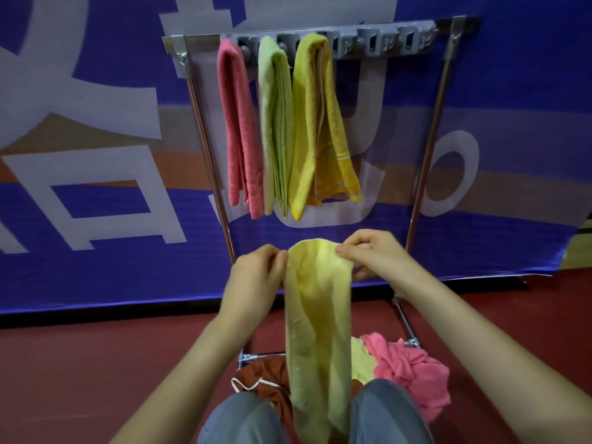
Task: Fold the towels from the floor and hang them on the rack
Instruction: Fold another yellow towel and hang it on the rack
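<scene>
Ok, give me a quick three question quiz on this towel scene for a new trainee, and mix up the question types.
1. True or false: four towels already hang on the rack.
2. Which hands pinch the top edge of the pale yellow towel? A, left only. B, right only. C, both.
3. Fill in: the hung towel at the rack's left end is ___.

Key
1. False. Three hang there: pink towel, green towel, yellow towel.
2. C: left hand and right hand.
3. Pink.
</scene>
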{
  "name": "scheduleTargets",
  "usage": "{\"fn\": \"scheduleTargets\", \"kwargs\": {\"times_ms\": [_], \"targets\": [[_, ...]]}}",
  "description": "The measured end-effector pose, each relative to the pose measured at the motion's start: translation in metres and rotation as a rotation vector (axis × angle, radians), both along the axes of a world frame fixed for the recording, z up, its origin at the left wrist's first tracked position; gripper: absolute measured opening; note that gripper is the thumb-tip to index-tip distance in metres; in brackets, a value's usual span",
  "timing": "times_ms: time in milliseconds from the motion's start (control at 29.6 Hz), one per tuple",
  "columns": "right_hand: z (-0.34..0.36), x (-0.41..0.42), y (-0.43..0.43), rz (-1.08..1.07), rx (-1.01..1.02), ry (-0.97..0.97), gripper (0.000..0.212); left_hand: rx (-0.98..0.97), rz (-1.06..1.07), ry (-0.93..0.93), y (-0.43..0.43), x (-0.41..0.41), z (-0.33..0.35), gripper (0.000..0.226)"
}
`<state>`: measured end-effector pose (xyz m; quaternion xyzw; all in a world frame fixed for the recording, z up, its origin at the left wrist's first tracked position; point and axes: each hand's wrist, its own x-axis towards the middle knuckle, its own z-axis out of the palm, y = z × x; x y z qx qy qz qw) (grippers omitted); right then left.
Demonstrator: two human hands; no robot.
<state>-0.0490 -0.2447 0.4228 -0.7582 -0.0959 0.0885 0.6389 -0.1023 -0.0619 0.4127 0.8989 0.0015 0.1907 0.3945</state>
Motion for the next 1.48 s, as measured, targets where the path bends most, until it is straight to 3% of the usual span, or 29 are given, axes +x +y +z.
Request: {"fn": "scheduleTargets", "kwargs": {"times_ms": [202,304,472,709,844,1012,1215,1316,1485], "targets": [[-0.014,-0.018,0.03,0.134,0.191,0.149,0.007,0.02,-0.027,0.005,-0.016,-0.003,-0.014,0.025],[-0.015,-0.021,0.031,0.131,0.236,0.197,0.015,-0.032,-0.044,0.025,-0.016,-0.006,-0.016,0.024],[-0.015,-0.026,0.031,0.155,0.233,0.221,0.023,-0.13,-0.12,0.085,-0.012,-0.014,-0.015,0.041],[-0.016,-0.031,0.028,0.229,0.213,0.199,0.02,-0.072,-0.199,0.119,0.0,-0.012,-0.013,0.014],[-0.021,-0.033,0.023,0.275,0.173,0.103,0.015,-0.04,-0.291,0.142,0.007,-0.014,-0.008,0.015],[-0.023,-0.025,0.012,0.253,-0.094,-0.275,0.03,-0.047,-0.379,0.136,0.015,-0.018,0.009,0.012],[-0.015,-0.016,0.007,0.331,-0.215,-0.34,0.02,0.112,-0.408,0.143,0.022,-0.02,0.021,0.015],[-0.005,-0.015,0.007,0.306,-0.187,-0.419,0.021,0.184,-0.369,0.123,0.023,-0.021,0.024,0.02],[0.003,-0.014,0.013,0.199,0.127,-0.363,0.031,0.093,-0.309,-0.014,0.021,-0.017,0.039,0.018]]}}
